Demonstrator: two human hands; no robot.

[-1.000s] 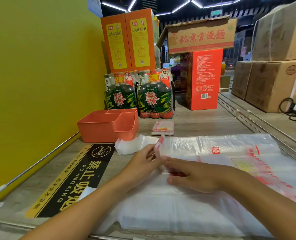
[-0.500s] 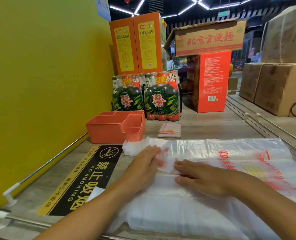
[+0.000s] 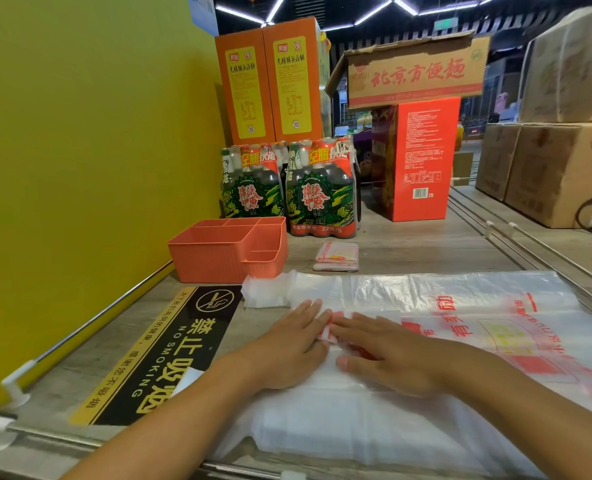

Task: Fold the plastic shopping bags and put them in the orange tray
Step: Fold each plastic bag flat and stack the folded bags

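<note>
Both your hands lie flat on one large clear plastic bag (image 3: 443,327) with red print, spread on the table (image 3: 408,251) in front of you. Your left hand (image 3: 287,351) presses down with its fingers straight and close together, gripping nothing. Your right hand (image 3: 391,355) also rests flat, fingers straight, its fingertips meeting the left's over a red-printed edge of the bag. The bag's long axis runs left to right across the table, its bunched white end (image 3: 266,292) pointing left, just in front of the orange tray (image 3: 218,261).

There is one orange tray, with several compartments, near the yellow wall (image 3: 79,150). One folded bag (image 3: 337,256) lies on the table to the tray's right, apart from it. Behind stand two shrink-wrapped bottle packs (image 3: 287,192), two tall orange boxes (image 3: 273,84) and one red box (image 3: 422,157). One no-smoking sign (image 3: 156,355) lies flat to your left.
</note>
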